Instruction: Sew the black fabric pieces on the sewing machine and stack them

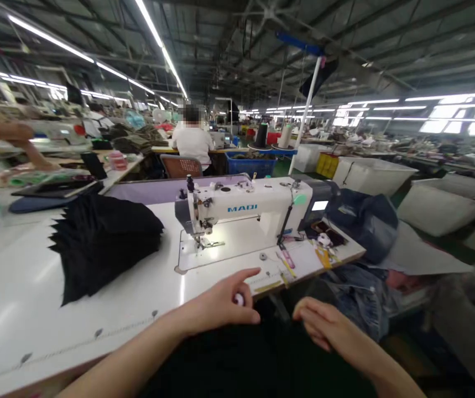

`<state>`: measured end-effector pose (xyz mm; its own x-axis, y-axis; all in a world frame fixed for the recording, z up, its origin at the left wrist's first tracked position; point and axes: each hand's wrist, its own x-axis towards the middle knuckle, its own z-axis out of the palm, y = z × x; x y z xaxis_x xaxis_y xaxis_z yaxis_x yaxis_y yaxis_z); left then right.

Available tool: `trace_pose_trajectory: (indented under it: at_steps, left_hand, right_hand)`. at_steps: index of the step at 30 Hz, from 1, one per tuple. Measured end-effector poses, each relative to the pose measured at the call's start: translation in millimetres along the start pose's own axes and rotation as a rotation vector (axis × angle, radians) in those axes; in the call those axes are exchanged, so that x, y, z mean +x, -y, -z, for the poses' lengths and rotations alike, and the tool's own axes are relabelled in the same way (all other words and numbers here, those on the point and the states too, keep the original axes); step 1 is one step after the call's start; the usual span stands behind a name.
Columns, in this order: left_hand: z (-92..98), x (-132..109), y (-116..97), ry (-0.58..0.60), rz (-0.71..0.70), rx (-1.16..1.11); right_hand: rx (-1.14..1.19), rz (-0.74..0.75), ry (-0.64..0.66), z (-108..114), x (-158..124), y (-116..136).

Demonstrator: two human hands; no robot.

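Both bare hands hang low at the near edge of the white work table (pixel 34 298), over dark black cloth (pixel 237 359) on the lap. My left hand (pixel 220 307) is closed around a small white round object (pixel 239 299), pinched between thumb and fingers, with the index finger stretched out. My right hand (pixel 324 326) holds nothing; its fingers are loosely curled above the cloth.

As I judge it, sewing is not running now: no fabric lies under the needle of the white industrial sewing machine (pixel 241 213), so the stitching is left to do. A fanned stack of black fabric pieces (pixel 100 240) waits on the table, well apart from the machine. Blue denim garments (pixel 357 287) hang beside the table's right end. A seated person in a white shirt (pixel 193 141) works far behind.
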<state>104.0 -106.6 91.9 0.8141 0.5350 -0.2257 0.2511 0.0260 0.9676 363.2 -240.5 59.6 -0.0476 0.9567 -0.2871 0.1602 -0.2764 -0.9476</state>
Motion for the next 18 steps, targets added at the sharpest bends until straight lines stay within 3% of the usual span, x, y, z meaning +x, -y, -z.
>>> trace_pose_trajectory:
  at_steps: [1,3,5,8,11,15,18]
  left_hand:
    - [-13.4,8,0,0.104,-0.04,0.043]
    - [-33.8,18,3,0.28,-0.097,0.005]
    - [-42.7,22,8,0.297,-0.081,-0.153]
    - [-34.2,10,18,0.028,-0.039,-0.37]
    - [-11.1,-25,33,-0.266,-0.043,-0.481]
    - [10.1,-106,63,-0.612,-0.065,-0.607]
    - [2.3,-190,95,-0.976,0.081,-0.492]
  right_hand:
    - [0.003,0.04,0.136,-15,6,14]
    - [0.032,0.105,0.284,-34,17,44]
    - [0.083,0.131,0.285,-38,28,66]
    - [0.085,0.182,0.15,-33,50,80]
    - [-0.055,0.218,0.062,-38,74,78]
    - [-0.193,0.175,0.181,-73,97,70]
    - [-0.301,0.115,0.253,-104,114,56]
